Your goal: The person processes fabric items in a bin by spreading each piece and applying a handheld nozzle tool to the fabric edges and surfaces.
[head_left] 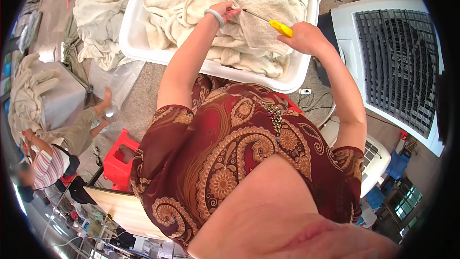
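My right hand [305, 37] is wrapped round the yellow handle of a screwdriver [280, 28], whose thin metal shaft points left to a dark tip. Close to that tip is my left hand [225, 12], its fingers drawn together against the cloth; what they pinch, if anything, is too small to see. A pale band circles the left wrist. Beneath both hands lies cream knitted fabric [266, 2], heaped in folds inside a large white plastic tub [132, 33]. The tub stands right in front of my body.
At right stands a large air cooler [397, 62] with a dark grille; cables [316, 100] lie near it. More cream fabric [103, 9] is piled left of the tub. A red plastic stool [120, 158] and a seated person [52, 163] are at left.
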Tool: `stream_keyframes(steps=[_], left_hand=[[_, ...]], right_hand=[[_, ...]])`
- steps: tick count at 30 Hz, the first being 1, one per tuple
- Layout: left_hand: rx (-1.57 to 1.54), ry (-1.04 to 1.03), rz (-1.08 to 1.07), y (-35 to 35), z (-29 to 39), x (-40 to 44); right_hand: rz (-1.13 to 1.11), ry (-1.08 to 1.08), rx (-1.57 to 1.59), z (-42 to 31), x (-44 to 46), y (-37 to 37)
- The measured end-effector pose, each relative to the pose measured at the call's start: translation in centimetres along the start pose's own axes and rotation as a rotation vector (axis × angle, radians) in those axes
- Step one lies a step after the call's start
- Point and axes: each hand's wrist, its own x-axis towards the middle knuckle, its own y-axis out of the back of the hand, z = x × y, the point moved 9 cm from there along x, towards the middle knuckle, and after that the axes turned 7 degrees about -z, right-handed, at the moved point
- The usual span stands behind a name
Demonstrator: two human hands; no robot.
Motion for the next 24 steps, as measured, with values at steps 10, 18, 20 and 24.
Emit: stream_keyframes(steps=[10,18,20,24], left_hand=[[0.023,-0.015,0.034,-0.7,-0.8,0.6],[0.036,-0.013,0.074,-0.2,-0.8,1.1],[0.012,0.013,0.091,0.1,-1.2,1.1],[0.062,0.001,-0.160,-2.8,-1.6,0.8]], right_hand=[[0.024,-0.006,-0.033,1.1,0.6,0.8],[0.043,0.003,0.003,1.5,1.4,-0.1],[0.035,-0.017,0.041,2.1,1.0,-0.6],[0.090,-0.031,0.187,4.2,-0.8,-1.1]])
